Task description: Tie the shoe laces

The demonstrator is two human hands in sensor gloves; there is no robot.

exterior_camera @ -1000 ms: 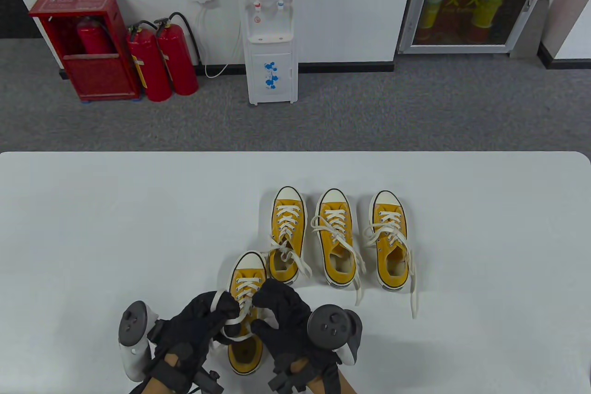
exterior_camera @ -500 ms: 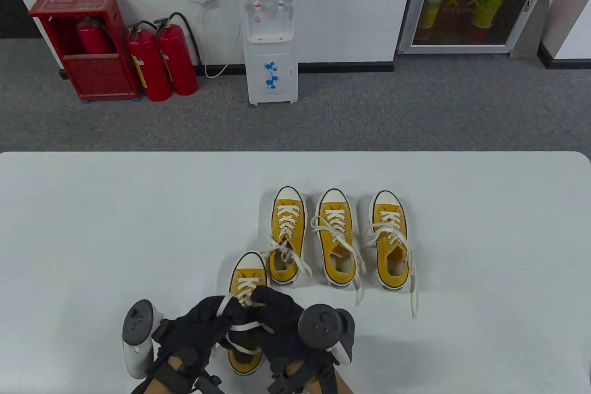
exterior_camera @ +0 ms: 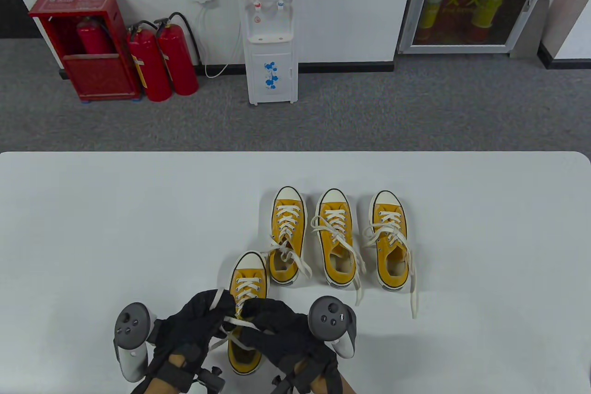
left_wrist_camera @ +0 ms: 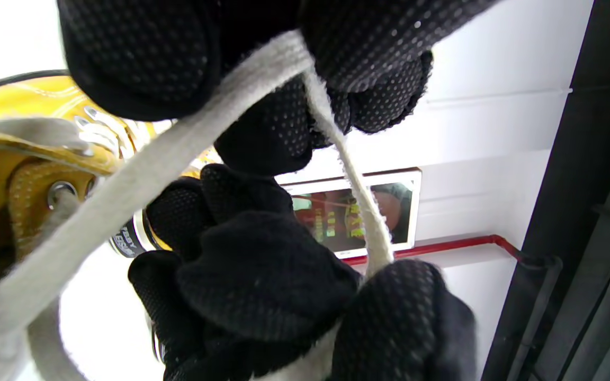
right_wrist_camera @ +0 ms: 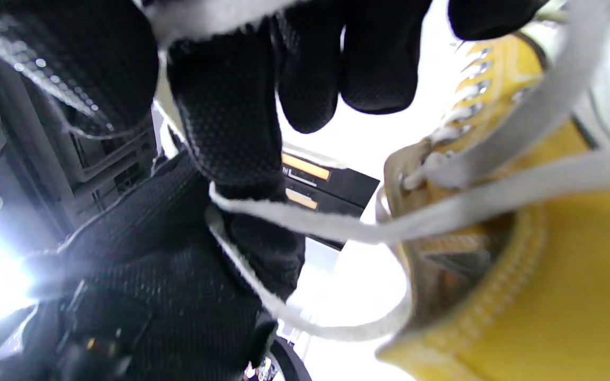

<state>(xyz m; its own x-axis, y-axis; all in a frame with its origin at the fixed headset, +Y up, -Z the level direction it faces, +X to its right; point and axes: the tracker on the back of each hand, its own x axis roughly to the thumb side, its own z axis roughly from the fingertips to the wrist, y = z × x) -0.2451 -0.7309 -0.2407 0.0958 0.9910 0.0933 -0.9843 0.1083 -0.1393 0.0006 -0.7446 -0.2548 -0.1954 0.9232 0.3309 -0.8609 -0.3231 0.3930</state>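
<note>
A yellow sneaker (exterior_camera: pixel 247 274) with white laces (exterior_camera: pixel 233 322) stands at the table's near edge, toe pointing away. Both gloved hands meet over its tongue. My left hand (exterior_camera: pixel 208 315) pinches a lace strand that runs up from the eyelets; in the left wrist view the lace (left_wrist_camera: pixel 178 143) passes between its curled fingers (left_wrist_camera: pixel 141 58). My right hand (exterior_camera: pixel 272 320) grips the other strand, its fingers (right_wrist_camera: pixel 231 106) curled round the lace (right_wrist_camera: pixel 337 225) beside the yellow sneaker (right_wrist_camera: pixel 548 275). The shoe's middle is hidden under the hands.
Three more yellow sneakers stand in a row further back: left (exterior_camera: pixel 288 232), middle (exterior_camera: pixel 335 237), right (exterior_camera: pixel 390 239), the latter two with loose laces trailing toward me. The white table (exterior_camera: pixel 92 227) stretches left and right.
Both hands have spread slightly apart and shifted, pulling the lace strands across the shoe's tongue; the right hand moved a little right and nearer, the left a little left.
</note>
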